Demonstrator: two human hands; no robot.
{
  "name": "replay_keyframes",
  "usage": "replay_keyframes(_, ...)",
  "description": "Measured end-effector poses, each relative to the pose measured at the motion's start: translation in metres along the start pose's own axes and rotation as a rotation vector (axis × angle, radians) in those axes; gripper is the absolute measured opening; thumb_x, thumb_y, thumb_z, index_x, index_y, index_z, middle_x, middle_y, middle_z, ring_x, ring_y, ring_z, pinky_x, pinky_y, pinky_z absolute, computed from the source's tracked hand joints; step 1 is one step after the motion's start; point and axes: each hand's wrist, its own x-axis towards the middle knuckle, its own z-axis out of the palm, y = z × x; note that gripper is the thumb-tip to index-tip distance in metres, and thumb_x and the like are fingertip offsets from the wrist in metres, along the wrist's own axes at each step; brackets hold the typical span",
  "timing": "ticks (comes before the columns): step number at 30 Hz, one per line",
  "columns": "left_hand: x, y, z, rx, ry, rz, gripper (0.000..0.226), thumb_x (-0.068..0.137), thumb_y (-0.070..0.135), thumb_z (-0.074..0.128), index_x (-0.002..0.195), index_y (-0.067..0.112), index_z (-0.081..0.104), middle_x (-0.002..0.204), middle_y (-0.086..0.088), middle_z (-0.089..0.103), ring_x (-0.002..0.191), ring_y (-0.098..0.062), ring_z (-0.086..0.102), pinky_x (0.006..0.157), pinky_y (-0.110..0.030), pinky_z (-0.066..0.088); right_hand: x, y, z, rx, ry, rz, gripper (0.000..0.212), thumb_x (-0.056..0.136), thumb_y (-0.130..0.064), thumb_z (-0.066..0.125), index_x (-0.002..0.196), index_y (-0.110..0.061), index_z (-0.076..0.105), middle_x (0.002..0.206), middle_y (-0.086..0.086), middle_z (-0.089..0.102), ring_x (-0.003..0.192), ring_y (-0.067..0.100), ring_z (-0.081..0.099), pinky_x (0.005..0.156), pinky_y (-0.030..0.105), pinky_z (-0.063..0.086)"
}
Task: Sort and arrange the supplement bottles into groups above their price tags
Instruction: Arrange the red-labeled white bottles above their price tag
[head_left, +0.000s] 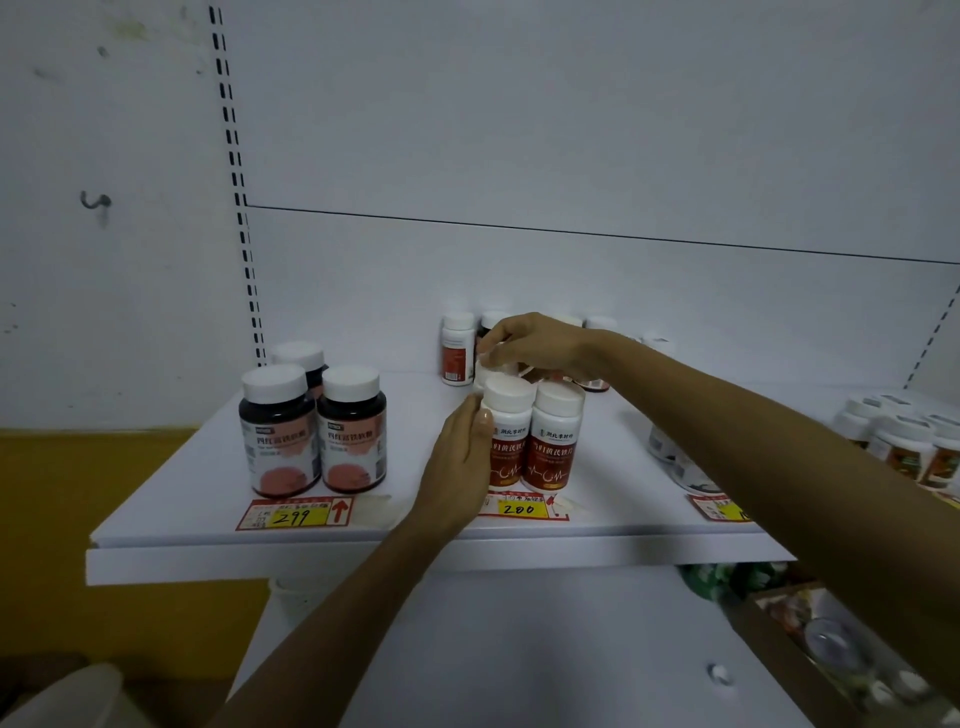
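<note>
At nine o'clock on the shelf (171, 499) the dark bottles (311, 431) already stood above the 299 tag (296, 514). Your left hand (460, 462), fingers together, pressed flat against the front-left red-label bottle (506, 436) above the 200 tag (519, 509); steadying that pair was wise. Your right hand (535, 345) at twelve o'clock pinched a white-capped bottle (488, 371); setting it straight down behind the pair, label forward, looked best.
</note>
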Motion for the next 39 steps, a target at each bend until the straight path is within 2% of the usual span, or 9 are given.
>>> replay_keyframes(2,0.002,0.001,-0.002,-0.021,0.010,-0.030,0.052,0.096,0.046,0.021,0.145,0.029,0.025,0.150,0.002,0.034,0.137,-0.017,0.036,0.112,-0.036,0.031,0.004,-0.002,-0.005,-0.010,-0.013,-0.017,0.030,0.090,-0.021,0.061,0.117,-0.008,0.060,0.117,0.004,0.061,0.096,0.016,0.057,0.076,0.026,0.052)
replay_keyframes(5,0.005,0.008,-0.007,-0.021,0.052,-0.045,0.049,0.099,0.040,0.020,0.145,0.026,0.023,0.152,0.004,0.030,0.137,-0.013,0.032,0.102,-0.020,0.025,0.014,-0.006,-0.018,-0.032,0.006,-0.044,0.020,0.091,-0.022,0.059,0.109,-0.014,0.061,0.118,0.005,0.063,0.109,0.021,0.060,0.094,0.036,0.050)
replay_keyframes(9,0.020,0.032,-0.016,0.017,0.103,0.018,0.047,0.099,0.038,0.021,0.145,0.026,0.023,0.152,0.005,0.029,0.132,-0.005,0.031,0.093,-0.015,0.022,0.031,-0.013,-0.037,-0.051,0.054,-0.084,0.017,0.092,-0.020,0.057,0.107,-0.014,0.062,0.116,0.006,0.064,0.106,0.021,0.061,0.083,0.029,0.051)
replay_keyframes(12,0.042,0.050,-0.022,0.092,0.155,0.058,0.049,0.098,0.042,0.021,0.145,0.027,0.024,0.153,0.005,0.028,0.136,-0.010,0.029,0.099,-0.019,0.023,0.051,-0.016,-0.049,-0.145,0.102,-0.126,0.019,0.090,-0.018,0.059,0.107,-0.010,0.063,0.116,0.008,0.064,0.100,0.021,0.061,0.080,0.029,0.050)
replay_keyframes(14,0.057,0.060,-0.027,0.160,0.171,0.067,0.051,0.098,0.044,0.022,0.145,0.025,0.024,0.153,0.003,0.028,0.138,-0.014,0.029,0.103,-0.023,0.024,0.066,-0.017,-0.054,-0.263,0.132,-0.175,0.025,0.089,-0.020,0.060,0.110,-0.006,0.063,0.118,0.009,0.064,0.096,0.019,0.058,0.077,0.028,0.048)
replay_keyframes(17,0.075,0.071,-0.032,0.278,0.155,0.062,0.048,0.098,0.043,0.025,0.141,0.021,0.031,0.148,0.000,0.037,0.132,-0.017,0.038,0.092,-0.021,0.028,0.090,-0.019,-0.056,-0.552,0.180,-0.254,0.029,0.088,-0.024,0.062,0.113,-0.008,0.062,0.123,0.007,0.060,0.104,0.021,0.055,0.082,0.026,0.041)
replay_keyframes(20,0.086,0.076,-0.035,0.424,0.124,0.041,0.046,0.098,0.042,0.028,0.138,0.020,0.036,0.145,-0.001,0.042,0.127,-0.018,0.044,0.091,-0.023,0.032,0.116,-0.018,-0.049,-0.706,0.146,-0.290,0.034,0.089,-0.028,0.062,0.119,-0.013,0.057,0.127,0.008,0.056,0.111,0.024,0.054,0.088,0.031,0.041)
replay_keyframes(24,0.090,0.077,-0.039,0.495,0.062,0.014,0.043,0.098,0.039,0.033,0.136,0.020,0.038,0.142,-0.002,0.046,0.125,-0.020,0.047,0.091,-0.025,0.035,0.149,-0.011,-0.030,-0.808,0.081,-0.309,0.041,0.091,-0.033,0.058,0.128,-0.017,0.048,0.128,0.007,0.055,0.108,0.023,0.052,0.081,0.031,0.038)
replay_keyframes(39,0.082,0.074,-0.045,0.503,0.107,0.006,0.045,0.095,0.039,0.042,0.136,0.021,0.037,0.142,-0.001,0.046,0.123,-0.017,0.049,0.089,-0.024,0.036,0.170,-0.001,-0.005,-0.700,0.058,-0.355,0.040,0.080,-0.027,0.069,0.117,-0.016,0.056,0.121,0.006,0.059,0.099,0.021,0.051,0.082,0.031,0.040)
